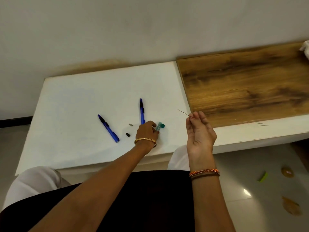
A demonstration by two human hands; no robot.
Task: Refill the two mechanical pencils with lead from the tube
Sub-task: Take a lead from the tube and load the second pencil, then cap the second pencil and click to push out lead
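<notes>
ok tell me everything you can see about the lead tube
The lead tube is a small teal, translucent plastic case with a darker green cap end pointing up and right. It lies flat on the white tabletop, just right of the nearer pencil. The left hand holds its lower end with its fingertips.

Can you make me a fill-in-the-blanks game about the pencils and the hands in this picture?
1. The right hand pinches one thin stick of ____ above the table.
2. The left hand holds the green lead tube down on the ____ table.
3. ____ blue mechanical pencils lie on the table.
4. The left wrist wears a ____ bangle.

Missing words: lead; white; Two; gold
</notes>
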